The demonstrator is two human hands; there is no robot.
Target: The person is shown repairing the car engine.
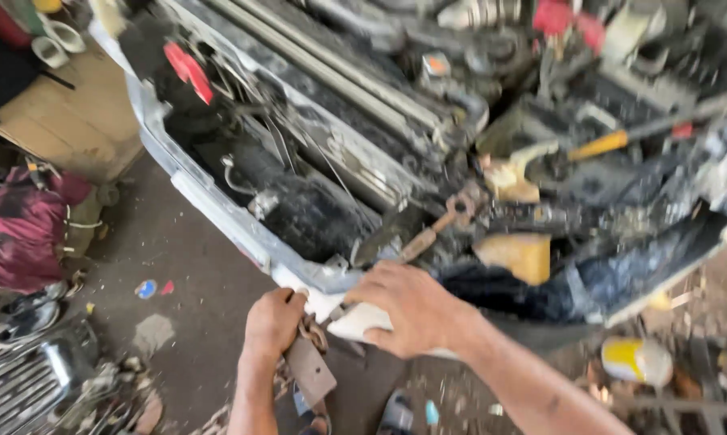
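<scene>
A stripped car front (242, 229) with a white bumper edge fills the upper view, its engine bay full of dark parts. My left hand (273, 322) is closed around a rusty metal bracket with a chain link (308, 366) just below the bumper edge. My right hand (416, 306) rests on the white bumper edge and grips a thin tool, probably a screwdriver (341, 310), pointing toward the left hand. A rusty ring spanner (440, 225) lies in the bay just above my right hand.
A yellow-handled tool (613, 143) lies in the bay at right. A maroon bag (21, 229) and cardboard (73, 121) sit at left, and a chrome grille (25, 387) is at bottom left. A yellow-and-white can (635, 358) stands on the littered floor at right.
</scene>
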